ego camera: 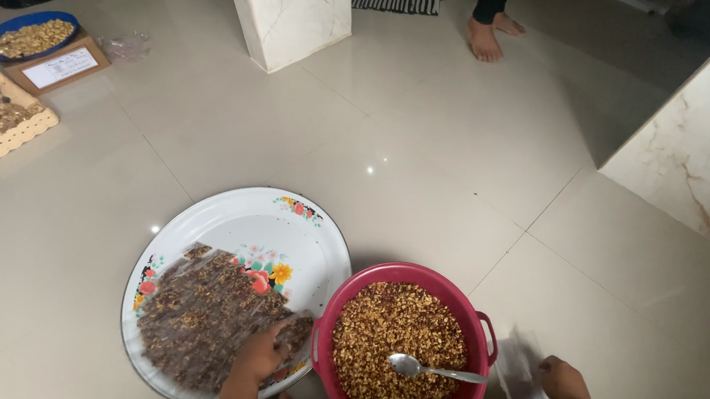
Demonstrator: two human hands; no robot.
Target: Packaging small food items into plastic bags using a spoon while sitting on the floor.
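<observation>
Packets at risk of sliding off the tray

Left hand (260, 354) lies flat, fingers spread, pressing clear plastic packets of brown mix (208, 315) on the round white enamel tray with flowers (226, 210); I judge a hard push could scatter them. Right hand (562, 382) pinches a blurred clear wrapper (519, 359), just beside the red plastic basin of fried crumbs (402, 349), where a steel spoon (430, 369) rests. Farther off, a blue bowl (27, 36).

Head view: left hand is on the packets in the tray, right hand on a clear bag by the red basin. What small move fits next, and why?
Probably the right hand lifts the clear bag toward the red basin. The spoon lies free on the crumbly mix, and the left hand rests flat on filled packets in the floral tray.
</observation>
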